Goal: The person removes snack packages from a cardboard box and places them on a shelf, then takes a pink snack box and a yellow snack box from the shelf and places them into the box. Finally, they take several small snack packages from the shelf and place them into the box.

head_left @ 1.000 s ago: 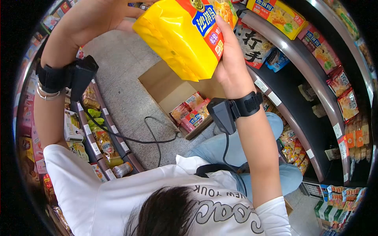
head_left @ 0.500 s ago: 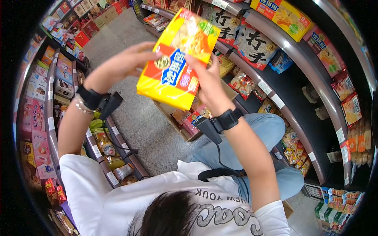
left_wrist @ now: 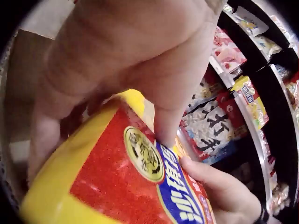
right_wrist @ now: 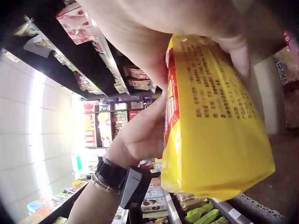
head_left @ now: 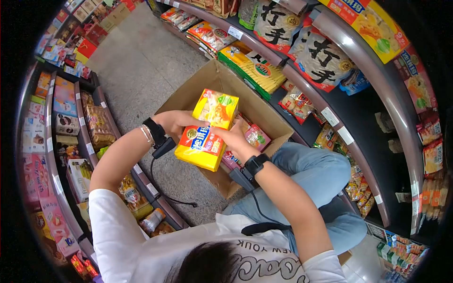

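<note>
A yellow and red snack package (head_left: 207, 129) is held between both hands above a cardboard box (head_left: 181, 85). The left hand (head_left: 175, 121) grips its left side, thumb on the printed front; in the left wrist view the left hand (left_wrist: 126, 60) curls over the package (left_wrist: 121, 177). On the other side the right hand (head_left: 232, 137) grips it, thumb across the front. In the right wrist view the right hand (right_wrist: 187, 23) wraps the package (right_wrist: 215, 130) at its top, with the left hand (right_wrist: 145, 135) at its side. Pink packs (head_left: 255, 137) lie in the box.
Shelves of packaged snacks curve along both sides; the right shelf edge (head_left: 330, 111) runs near the box. Yellow noodle packs (head_left: 255, 68) sit beside the box's far edge. The person's bent legs (head_left: 306, 174) are at the box's near right. A black cable (head_left: 165, 200) hangs over the floor.
Both hands have lowered the package from high up to just over the box. The left hand, off to the side or barely at the package earlier, now grips it.
</note>
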### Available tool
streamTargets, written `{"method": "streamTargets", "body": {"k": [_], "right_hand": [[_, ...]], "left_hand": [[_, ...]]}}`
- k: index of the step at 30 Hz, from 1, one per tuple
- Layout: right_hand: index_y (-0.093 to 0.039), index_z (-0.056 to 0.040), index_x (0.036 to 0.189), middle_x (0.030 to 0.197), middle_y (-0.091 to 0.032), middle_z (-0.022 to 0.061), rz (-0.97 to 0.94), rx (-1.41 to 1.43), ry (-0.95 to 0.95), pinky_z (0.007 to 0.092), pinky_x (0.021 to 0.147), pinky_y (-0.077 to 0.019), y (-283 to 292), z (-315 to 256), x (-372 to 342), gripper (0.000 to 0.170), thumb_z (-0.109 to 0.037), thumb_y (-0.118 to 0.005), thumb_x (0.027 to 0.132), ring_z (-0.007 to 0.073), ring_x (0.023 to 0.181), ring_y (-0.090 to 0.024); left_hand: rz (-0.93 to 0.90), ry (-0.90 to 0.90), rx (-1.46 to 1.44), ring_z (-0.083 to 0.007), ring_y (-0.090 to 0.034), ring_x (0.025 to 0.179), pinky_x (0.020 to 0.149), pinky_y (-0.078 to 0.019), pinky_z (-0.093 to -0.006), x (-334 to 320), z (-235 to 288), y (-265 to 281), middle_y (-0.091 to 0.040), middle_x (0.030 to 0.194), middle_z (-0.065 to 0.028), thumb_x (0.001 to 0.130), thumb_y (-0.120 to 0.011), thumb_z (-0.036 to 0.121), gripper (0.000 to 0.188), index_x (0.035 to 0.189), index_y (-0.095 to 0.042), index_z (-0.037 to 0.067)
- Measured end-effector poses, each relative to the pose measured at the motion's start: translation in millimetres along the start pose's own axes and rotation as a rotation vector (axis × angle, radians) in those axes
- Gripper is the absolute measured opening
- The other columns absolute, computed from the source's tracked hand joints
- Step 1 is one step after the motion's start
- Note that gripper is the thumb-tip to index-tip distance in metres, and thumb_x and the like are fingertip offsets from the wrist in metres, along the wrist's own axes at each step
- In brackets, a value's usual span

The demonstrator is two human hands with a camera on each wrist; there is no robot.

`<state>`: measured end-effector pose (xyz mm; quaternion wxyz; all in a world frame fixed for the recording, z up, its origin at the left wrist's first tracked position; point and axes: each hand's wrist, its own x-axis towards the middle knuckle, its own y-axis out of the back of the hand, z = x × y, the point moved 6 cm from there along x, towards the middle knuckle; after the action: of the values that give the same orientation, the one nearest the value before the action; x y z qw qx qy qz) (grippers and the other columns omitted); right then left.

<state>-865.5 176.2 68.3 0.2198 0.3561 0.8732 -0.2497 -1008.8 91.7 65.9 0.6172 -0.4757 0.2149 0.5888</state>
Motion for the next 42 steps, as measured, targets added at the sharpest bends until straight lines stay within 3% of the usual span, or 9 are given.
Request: {"method": "streamTargets", "body": {"k": [1,2,9,12,21,27,31,37,42], "right_hand": [[-0.026,0.0026,0.123,0.116,-0.050,0.0191,-0.006,0.028,-0.115,0.0363,0.078,-0.0544,-1,-1,2,0.070,-0.006,-0.074,0.073,0.0256,0.100,-0.060],[-0.030,-0.0058,0.123,0.114,-0.057,0.0143,-0.171,0.034,-0.191,0.0467,0.082,-0.0523,-5,-5,0,0.064,-0.021,-0.073,0.078,0.0233,0.100,-0.062],[-0.042,-0.0122,0.123,0.112,-0.061,0.0075,-0.069,0.041,-0.415,0.0446,0.084,-0.0512,15,39,73,0.050,-0.026,-0.068,0.082,0.0198,0.100,-0.062],[-0.045,-0.0122,0.121,0.110,-0.062,0.0074,-0.182,0.175,-0.447,0.0453,0.082,-0.0515,12,47,89,0.045,-0.024,-0.067,0.084,0.0200,0.099,-0.062],[-0.023,-0.0177,0.132,0.127,-0.047,0.0098,0.069,0.343,-0.436,0.0512,0.087,-0.0461,20,100,149,0.066,-0.001,-0.059,0.080,0.0284,0.113,-0.052],[-0.030,-0.0163,0.133,0.125,-0.050,0.0096,-0.060,0.467,-0.447,0.0464,0.085,-0.0486,24,195,207,0.058,-0.003,-0.056,0.082,0.0265,0.107,-0.055],[-0.043,-0.0140,0.124,0.112,-0.056,0.0082,0.017,0.515,-0.438,0.0393,0.084,-0.0491,28,147,187,0.045,-0.010,-0.057,0.082,0.0239,0.101,-0.057],[-0.041,-0.0155,0.126,0.119,-0.050,0.0108,0.002,0.544,-0.557,0.0430,0.085,-0.0463,33,165,214,0.055,-0.029,-0.062,0.077,0.0279,0.104,-0.053],[-0.047,-0.0173,0.121,0.115,-0.050,-0.0016,0.031,0.499,-0.578,0.0396,0.082,-0.0400,38,189,222,0.047,-0.038,-0.053,0.079,0.0253,0.097,-0.050]], "left_hand": [[-0.004,-0.016,-0.015,-0.0194,-0.064,0.095,0.083,-0.0530,-0.0379,3,5,-1,-0.063,0.112,-0.0092,0.084,-0.068,0.026,0.049,0.123,-0.047,0.006],[-0.010,-0.034,-0.029,-0.0193,-0.064,0.095,0.083,-0.0530,-0.0371,4,8,-2,-0.063,0.112,-0.0093,0.084,-0.068,0.026,0.049,0.123,-0.047,0.006],[0.009,-0.053,0.008,-0.0194,-0.065,0.091,0.082,-0.0536,-0.0351,54,34,28,-0.064,0.108,-0.0109,0.083,-0.070,0.023,0.050,0.122,-0.048,0.002],[0.044,0.026,-0.012,-0.0201,-0.067,0.086,0.079,-0.0543,-0.0352,74,33,41,-0.066,0.103,-0.0112,0.081,-0.072,0.023,0.047,0.117,-0.052,0.001],[0.227,0.137,0.045,-0.0199,-0.067,0.075,0.072,-0.0544,-0.0332,135,14,103,-0.069,0.090,-0.0108,0.077,-0.075,0.026,0.032,0.093,-0.065,-0.001],[0.256,0.142,-0.026,-0.0197,-0.067,0.074,0.072,-0.0542,-0.0357,175,-19,145,-0.069,0.090,-0.0097,0.074,-0.078,0.021,0.037,0.101,-0.064,0.001],[0.311,0.132,0.054,-0.0202,-0.067,0.073,0.070,-0.0540,-0.0355,208,-45,176,-0.069,0.090,-0.0095,0.073,-0.078,0.019,0.039,0.104,-0.063,0.001],[0.368,-0.091,0.218,-0.0162,-0.063,0.087,0.081,-0.0502,-0.0330,244,-57,189,-0.067,0.102,-0.0081,0.075,-0.077,0.020,0.045,0.113,-0.061,0.003],[0.576,-0.227,0.500,-0.0184,-0.060,0.098,0.085,-0.0493,-0.0338,287,-87,235,-0.062,0.113,-0.0107,0.077,-0.074,0.018,0.056,0.124,-0.049,0.003]]}}
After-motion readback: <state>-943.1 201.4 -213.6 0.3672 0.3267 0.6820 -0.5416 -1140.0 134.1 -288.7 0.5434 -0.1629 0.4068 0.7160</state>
